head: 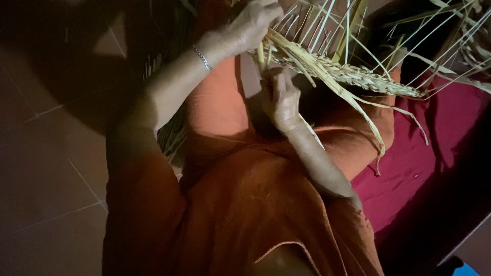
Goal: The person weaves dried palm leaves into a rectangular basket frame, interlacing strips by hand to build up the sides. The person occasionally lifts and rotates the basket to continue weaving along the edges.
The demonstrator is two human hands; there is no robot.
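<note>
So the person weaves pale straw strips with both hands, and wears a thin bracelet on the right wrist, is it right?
Not quite: the bracelet is on the left wrist, as the head view shows. Both hands, left hand and right hand, are on the pale straw strips.

Pale yellow straw plait [353, 71], orange garment [245, 204], crimson cloth [429, 153], silver bracelet [203, 58], dull brown tiled floor [46, 168].
</note>
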